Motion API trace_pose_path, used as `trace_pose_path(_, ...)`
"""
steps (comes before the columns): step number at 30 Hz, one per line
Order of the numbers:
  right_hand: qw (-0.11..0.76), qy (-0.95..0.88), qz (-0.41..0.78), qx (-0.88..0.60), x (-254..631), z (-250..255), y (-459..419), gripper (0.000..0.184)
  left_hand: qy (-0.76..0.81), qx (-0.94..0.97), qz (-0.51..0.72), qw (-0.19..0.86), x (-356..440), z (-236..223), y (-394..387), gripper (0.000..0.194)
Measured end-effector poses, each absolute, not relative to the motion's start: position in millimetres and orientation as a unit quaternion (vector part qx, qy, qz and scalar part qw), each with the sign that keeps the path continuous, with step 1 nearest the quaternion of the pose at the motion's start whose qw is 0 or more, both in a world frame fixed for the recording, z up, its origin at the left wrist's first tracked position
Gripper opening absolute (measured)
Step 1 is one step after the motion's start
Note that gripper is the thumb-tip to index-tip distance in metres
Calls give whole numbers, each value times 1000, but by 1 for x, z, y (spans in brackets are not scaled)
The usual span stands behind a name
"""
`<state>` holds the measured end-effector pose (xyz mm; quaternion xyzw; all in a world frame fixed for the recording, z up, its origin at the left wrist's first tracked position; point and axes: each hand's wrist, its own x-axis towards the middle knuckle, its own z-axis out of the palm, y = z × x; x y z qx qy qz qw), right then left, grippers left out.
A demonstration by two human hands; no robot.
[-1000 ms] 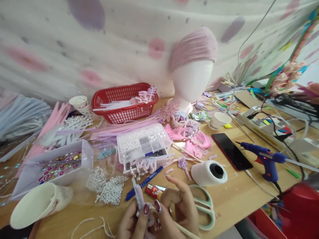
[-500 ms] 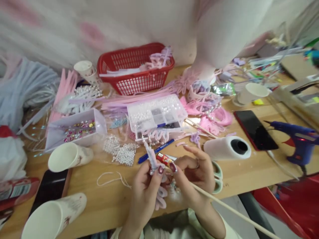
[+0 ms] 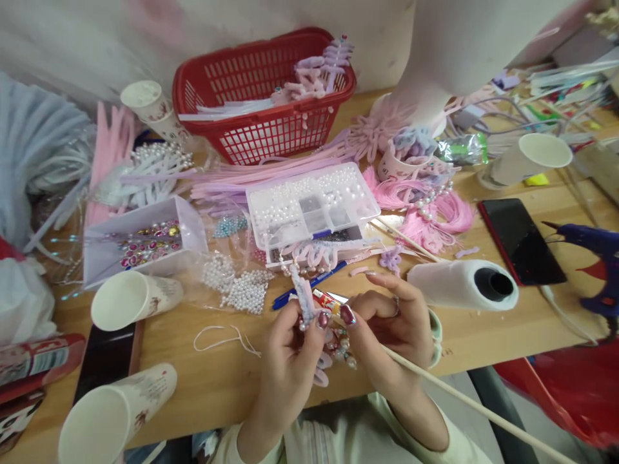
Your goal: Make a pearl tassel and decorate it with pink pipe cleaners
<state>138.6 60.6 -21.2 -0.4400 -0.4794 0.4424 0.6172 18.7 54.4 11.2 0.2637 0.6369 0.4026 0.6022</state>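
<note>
My left hand point(image 3: 289, 364) is closed in a pinch on a pink and lilac pipe-cleaner decoration point(image 3: 304, 296) edged with small beads. Lilac pipe-cleaner loops point(image 3: 322, 372) show beneath its fingers. My right hand point(image 3: 394, 338) grips a long pale stick point(image 3: 464, 396) that slants down to the lower right; its upper end is largely hidden by the fingers. Both thumbs come close together at the decoration. Between the hands, a cluster of pearly beads point(image 3: 342, 348) shows. Just beyond the fingers are a blue pen point(image 3: 319, 278) and a small red-and-yellow packet point(image 3: 325, 300).
A clear bead box point(image 3: 309, 200) and a red basket point(image 3: 264, 132) stand behind. Paper cups point(image 3: 120, 299) and a white box of gems point(image 3: 145, 238) are left. A white thread spool point(image 3: 449, 283), green-handled scissors point(image 3: 436, 338), a phone point(image 3: 522, 241) and a blue glue gun point(image 3: 592, 258) lie right.
The head view has shifted, so the table things appear moved. Both hands keep their pinch at the decoration, with little change in their grip.
</note>
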Motion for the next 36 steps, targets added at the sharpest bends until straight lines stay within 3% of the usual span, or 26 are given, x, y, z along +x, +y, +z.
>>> trace_pose_path(15,664,-401,410,-480,130,-16,58,17,615,202,366,668,18,14,58,46)
trace_pose_path(26,634,-433,407,-494,130,-10,61,21,627,217,374,648,19,18,58,39)
trace_pose_path(30,671,-414,392,-475,133,-5,63,17,603,216,396,658,15,7,58,41)
trace_pose_path(34,732,-423,293,-447,144,1,67,11,595,189,412,663,12,4,58,44)
trace_pose_path(36,707,-464,300,-442,150,1,67,27,592,177,415,667,12,8,58,44)
